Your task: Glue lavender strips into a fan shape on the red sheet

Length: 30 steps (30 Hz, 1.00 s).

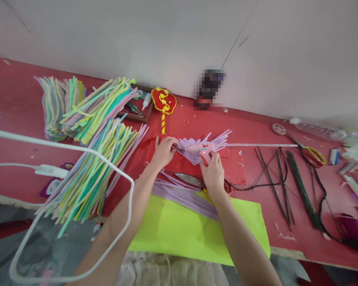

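Observation:
My right hand grips a pink hot glue gun, its fingers wrapped round the handle; a long clear glue stick juts out of its back. The nozzle points left, over purple pipe cleaners laid in a V-shaped pattern on a red sheet. At the left end of that pattern, my left hand has its fingers bent and closed on the pipe cleaners by the nozzle; the fingertips are partly hidden. Loose purple pipe cleaners and scissors lie nearer to me, below both hands.
Bundles of coloured pipe cleaners fill the left side. A red-and-yellow ornament and a tray are at the back. At right lie dark green stems, scissors and a black cord. A white cable loops across the left front.

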Each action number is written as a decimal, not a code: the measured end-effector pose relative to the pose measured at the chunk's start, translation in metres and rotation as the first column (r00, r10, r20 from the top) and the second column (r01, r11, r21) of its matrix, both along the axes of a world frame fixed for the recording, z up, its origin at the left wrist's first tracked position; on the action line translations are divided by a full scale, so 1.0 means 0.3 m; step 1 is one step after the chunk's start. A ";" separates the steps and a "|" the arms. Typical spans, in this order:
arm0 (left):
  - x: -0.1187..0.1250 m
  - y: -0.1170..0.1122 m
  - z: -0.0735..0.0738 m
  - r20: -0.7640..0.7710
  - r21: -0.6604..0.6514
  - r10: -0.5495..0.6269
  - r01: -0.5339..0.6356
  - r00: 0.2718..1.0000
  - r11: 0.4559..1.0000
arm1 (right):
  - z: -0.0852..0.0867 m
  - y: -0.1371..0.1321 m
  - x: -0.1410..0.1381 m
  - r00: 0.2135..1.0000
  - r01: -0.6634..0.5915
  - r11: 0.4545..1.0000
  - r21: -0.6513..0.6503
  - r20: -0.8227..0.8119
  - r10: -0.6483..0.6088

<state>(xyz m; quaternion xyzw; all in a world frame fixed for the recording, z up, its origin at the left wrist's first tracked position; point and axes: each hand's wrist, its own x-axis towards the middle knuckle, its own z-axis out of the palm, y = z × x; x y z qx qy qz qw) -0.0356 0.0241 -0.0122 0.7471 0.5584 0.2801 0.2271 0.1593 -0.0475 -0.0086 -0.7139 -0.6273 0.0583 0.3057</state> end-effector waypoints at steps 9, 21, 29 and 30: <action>0.000 -0.002 -0.001 -0.001 0.003 0.001 -0.001 1.000 1.000 | 0.014 -0.015 -0.002 0.999 0.022 1.000 -0.008 0.027 -0.022; -0.001 0.001 -0.006 -0.002 0.005 0.000 0.000 1.000 1.000 | 0.009 -0.025 0.007 0.998 0.018 1.000 0.009 0.058 -0.018; -0.001 0.002 0.002 0.002 0.004 -0.003 0.003 1.000 1.000 | 0.014 -0.040 0.013 0.996 0.045 0.999 -0.009 0.083 -0.044; -0.001 0.001 0.004 0.001 -0.002 -0.003 0.003 1.000 1.000 | 0.015 -0.041 0.014 0.995 0.050 0.999 -0.014 0.084 -0.048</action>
